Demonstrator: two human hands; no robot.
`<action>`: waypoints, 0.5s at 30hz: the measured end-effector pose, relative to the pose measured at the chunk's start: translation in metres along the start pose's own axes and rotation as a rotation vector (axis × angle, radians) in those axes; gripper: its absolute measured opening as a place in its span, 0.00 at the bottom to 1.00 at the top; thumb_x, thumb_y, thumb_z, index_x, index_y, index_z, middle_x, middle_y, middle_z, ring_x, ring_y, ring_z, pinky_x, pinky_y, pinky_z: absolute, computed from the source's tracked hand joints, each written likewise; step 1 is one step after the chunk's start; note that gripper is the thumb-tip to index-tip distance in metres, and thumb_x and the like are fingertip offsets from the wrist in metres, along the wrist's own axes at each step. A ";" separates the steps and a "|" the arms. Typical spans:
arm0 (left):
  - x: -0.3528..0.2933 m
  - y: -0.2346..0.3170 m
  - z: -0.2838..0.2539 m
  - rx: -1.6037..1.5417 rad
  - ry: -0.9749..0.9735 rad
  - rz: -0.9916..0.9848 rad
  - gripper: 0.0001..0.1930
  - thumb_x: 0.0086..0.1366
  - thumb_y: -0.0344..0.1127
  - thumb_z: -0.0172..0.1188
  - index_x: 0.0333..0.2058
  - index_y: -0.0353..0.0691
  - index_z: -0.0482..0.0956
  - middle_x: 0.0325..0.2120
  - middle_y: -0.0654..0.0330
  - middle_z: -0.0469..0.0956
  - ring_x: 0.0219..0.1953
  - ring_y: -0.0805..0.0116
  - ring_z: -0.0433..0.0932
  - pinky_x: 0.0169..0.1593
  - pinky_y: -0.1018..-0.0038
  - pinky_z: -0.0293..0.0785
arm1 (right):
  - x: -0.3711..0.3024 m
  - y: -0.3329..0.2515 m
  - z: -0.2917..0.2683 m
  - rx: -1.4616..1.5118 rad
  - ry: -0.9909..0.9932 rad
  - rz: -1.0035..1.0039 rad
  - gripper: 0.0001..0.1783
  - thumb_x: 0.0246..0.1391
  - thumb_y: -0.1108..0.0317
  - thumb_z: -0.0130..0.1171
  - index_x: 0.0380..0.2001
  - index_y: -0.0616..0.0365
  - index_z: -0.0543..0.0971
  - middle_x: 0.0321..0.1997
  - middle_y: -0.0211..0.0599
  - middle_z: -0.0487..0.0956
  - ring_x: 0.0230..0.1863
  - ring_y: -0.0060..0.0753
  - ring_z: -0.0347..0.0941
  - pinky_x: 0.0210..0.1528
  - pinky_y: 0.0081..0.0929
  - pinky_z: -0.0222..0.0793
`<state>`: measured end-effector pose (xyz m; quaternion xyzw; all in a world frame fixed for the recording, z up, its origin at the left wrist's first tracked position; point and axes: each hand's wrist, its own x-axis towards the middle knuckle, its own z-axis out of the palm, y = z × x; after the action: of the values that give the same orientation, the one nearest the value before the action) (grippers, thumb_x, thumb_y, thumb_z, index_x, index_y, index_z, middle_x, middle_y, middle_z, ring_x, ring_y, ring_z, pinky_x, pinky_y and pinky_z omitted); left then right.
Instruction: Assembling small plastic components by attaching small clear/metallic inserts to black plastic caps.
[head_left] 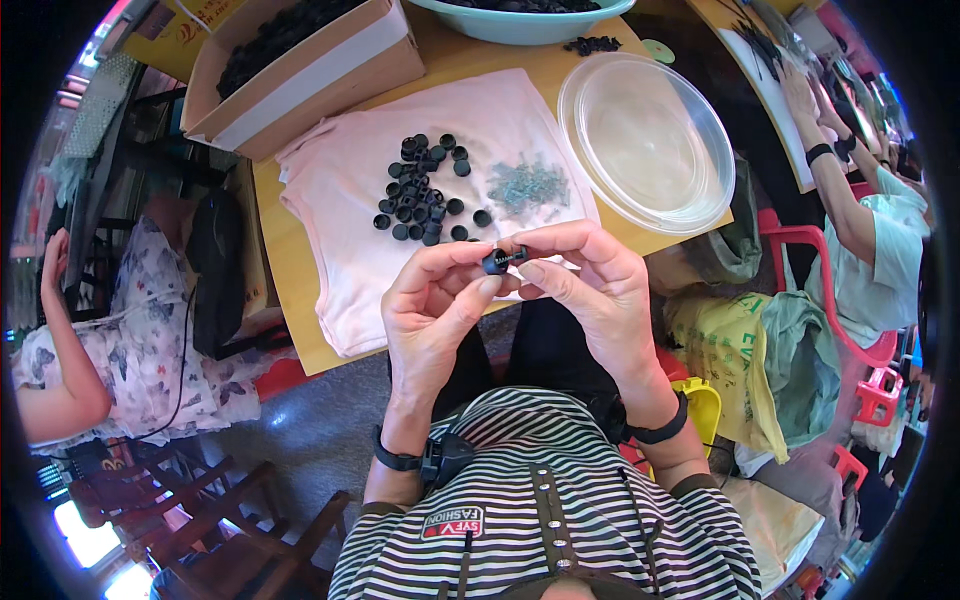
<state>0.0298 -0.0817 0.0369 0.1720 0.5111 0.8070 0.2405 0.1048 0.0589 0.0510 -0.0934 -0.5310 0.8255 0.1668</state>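
Over the near edge of a pink cloth [350, 290], my two hands meet with fingertips pinched. My left hand [435, 305] is closed on a small black round cap [494, 264]. In my right hand [595, 280] is a smaller black plastic piece [520, 253], held between thumb and fingers. A thin spring-like part [506, 259] bridges the two pieces, though it is too small to make out surely. Just beyond my hands, loose black caps [415, 195] lie scattered on the cloth. To their right is a pile of small metal springs [528, 186].
A cardboard box [320, 85] of black parts stands at the back left. Behind is a light-blue basin [520, 24], and a clear round plastic lid [650, 140] lies on the right of the wooden table [290, 310]. Other people's arms [845, 205] [75, 350] show at both sides.
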 end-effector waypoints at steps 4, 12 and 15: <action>0.002 -0.006 -0.007 -0.071 -0.016 -0.020 0.12 0.64 0.23 0.56 0.46 0.31 0.73 0.39 0.53 0.79 0.37 0.68 0.81 0.45 0.72 0.78 | 0.001 0.000 -0.001 -0.108 0.010 -0.052 0.13 0.56 0.78 0.58 0.45 0.66 0.76 0.40 0.35 0.81 0.39 0.23 0.78 0.44 0.20 0.77; 0.003 -0.014 -0.014 -0.271 -0.031 -0.084 0.12 0.65 0.25 0.56 0.47 0.31 0.73 0.38 0.52 0.80 0.37 0.66 0.81 0.45 0.71 0.79 | 0.003 -0.014 0.006 -0.537 0.001 -0.234 0.11 0.51 0.80 0.61 0.40 0.64 0.79 0.35 0.38 0.81 0.35 0.25 0.79 0.36 0.20 0.77; 0.004 -0.014 -0.014 -0.263 -0.018 -0.093 0.13 0.65 0.25 0.56 0.48 0.31 0.73 0.38 0.53 0.80 0.37 0.66 0.81 0.45 0.71 0.79 | 0.005 -0.014 0.001 -0.707 -0.045 -0.315 0.13 0.53 0.79 0.61 0.43 0.63 0.79 0.38 0.39 0.81 0.35 0.23 0.80 0.38 0.18 0.78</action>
<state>0.0218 -0.0845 0.0189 0.1224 0.4061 0.8534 0.3030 0.1018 0.0649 0.0640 -0.0444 -0.7941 0.5578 0.2374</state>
